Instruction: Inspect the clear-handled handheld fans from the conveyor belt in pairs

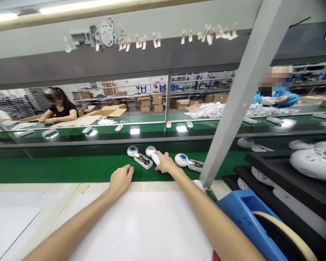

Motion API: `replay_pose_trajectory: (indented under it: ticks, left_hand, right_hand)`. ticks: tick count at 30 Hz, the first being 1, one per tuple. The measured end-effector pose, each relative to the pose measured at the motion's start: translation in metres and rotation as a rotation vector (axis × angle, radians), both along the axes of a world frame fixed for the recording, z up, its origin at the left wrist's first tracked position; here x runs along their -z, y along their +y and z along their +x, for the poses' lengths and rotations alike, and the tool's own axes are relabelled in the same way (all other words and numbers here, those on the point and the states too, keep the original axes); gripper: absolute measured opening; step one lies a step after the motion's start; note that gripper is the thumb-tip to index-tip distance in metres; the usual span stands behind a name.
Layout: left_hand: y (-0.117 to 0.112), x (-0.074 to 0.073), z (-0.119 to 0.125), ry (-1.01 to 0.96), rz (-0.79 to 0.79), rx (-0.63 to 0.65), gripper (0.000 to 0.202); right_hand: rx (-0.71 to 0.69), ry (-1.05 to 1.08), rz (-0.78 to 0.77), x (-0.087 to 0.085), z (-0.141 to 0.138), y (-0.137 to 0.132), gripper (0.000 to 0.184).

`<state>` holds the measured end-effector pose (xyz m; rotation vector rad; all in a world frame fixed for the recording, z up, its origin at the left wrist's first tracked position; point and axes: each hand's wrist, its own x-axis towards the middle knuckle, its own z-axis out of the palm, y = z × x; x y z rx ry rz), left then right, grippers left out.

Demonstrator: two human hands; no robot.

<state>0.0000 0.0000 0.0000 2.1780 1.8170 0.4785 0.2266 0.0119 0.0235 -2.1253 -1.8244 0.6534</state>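
Observation:
My right hand (165,162) is closed around the handle of a white round-headed device (151,150) on the green conveyor belt (97,168). Its round head points away from me. Just left of it lies another such device (143,161), its handle open with inner parts showing and its head carrying a blue centre. A third device (181,160) rests to the right, its opened handle partly behind the slanted post. Resting by the near edge of the belt, my left hand (121,178) has its fingers curled in, and nothing shows in them.
A slanted metal post (233,101) rises right of my right arm. A blue bin (247,221) and stacked black trays (285,174) with white devices stand at right. White sheets (141,221) cover the near worktop. Two people (60,107) sit beyond the far belt.

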Motion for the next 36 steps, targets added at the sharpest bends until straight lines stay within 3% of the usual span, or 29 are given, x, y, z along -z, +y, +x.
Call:
replay_pose_trajectory:
  ticks: [4,8,11,14,18,21,25,29,32,36]
  left_hand:
    - [0.041,-0.012,0.028,-0.035,-0.164,-0.189,0.043]
    - [0.073,-0.020,0.057,-0.211,-0.299,-0.343,0.041]
    - [0.083,-0.026,0.065,-0.435,-0.383,-0.463,0.042]
    - [0.080,-0.033,0.060,-0.731,-0.461,-0.487,0.041]
    - [0.061,-0.048,0.051,-1.161,-0.473,-0.348,0.034]
    - [0.037,-0.069,0.046,-1.433,-0.347,-0.196,0.030]
    - [-0.007,-0.109,0.031,-1.653,-0.210,0.026,0.022]
    - [-0.046,-0.137,0.014,-1.644,-0.143,0.216,0.046]
    - [-0.062,-0.141,0.005,-1.567,-0.026,0.355,0.065]
    - [-0.067,-0.138,0.000,-1.488,0.023,0.484,0.071]
  right_hand:
    - [0.095,0.175,-0.012,-0.002,0.005,0.012,0.039]
    - [0.203,0.414,-0.063,-0.007,0.014,0.018,0.034]
    - [0.212,0.629,-0.064,-0.017,0.019,0.015,0.033]
    - [0.167,0.853,0.026,-0.036,0.017,0.007,0.031]
    - [0.024,1.148,0.239,-0.074,0.007,-0.013,0.019]
    - [-0.113,1.293,0.345,-0.101,-0.001,-0.035,0.028]
    - [-0.222,1.341,0.428,-0.126,-0.011,-0.065,0.052]
    - [-0.290,1.283,0.444,-0.134,-0.022,-0.085,0.071]
    - [-0.351,1.210,0.478,-0.132,-0.028,-0.089,0.078]
    - [-0.378,1.162,0.468,-0.127,-0.033,-0.089,0.079]
